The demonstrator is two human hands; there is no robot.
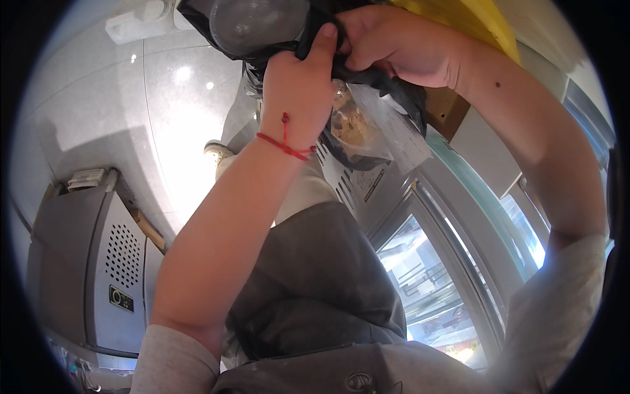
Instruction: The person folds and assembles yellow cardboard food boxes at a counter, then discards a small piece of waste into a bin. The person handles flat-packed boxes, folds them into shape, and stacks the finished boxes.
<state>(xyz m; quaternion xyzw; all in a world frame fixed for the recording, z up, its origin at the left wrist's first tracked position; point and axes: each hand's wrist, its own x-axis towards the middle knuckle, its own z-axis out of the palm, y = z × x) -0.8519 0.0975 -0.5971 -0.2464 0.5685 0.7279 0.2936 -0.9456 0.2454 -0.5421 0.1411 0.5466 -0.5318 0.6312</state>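
At the top of the view, my left hand is closed on the gathered edge of a black plastic bag, its thumb pointing up and away. Close by on the right, my right hand is bent inward, fingers curled around the same bag's edge; some fingertips are hidden. A round, greyish translucent lid or container shows in the bag's mouth to the left. Below the hands hangs a clear plastic bag with brownish contents I cannot make out. Whether it lies inside the black bag I cannot tell.
Something yellow curves along the upper right, above a brown cardboard box. A glass-fronted cabinet stands at my right. To the left is a stainless-steel appliance with a perforated panel, on a pale tiled floor.
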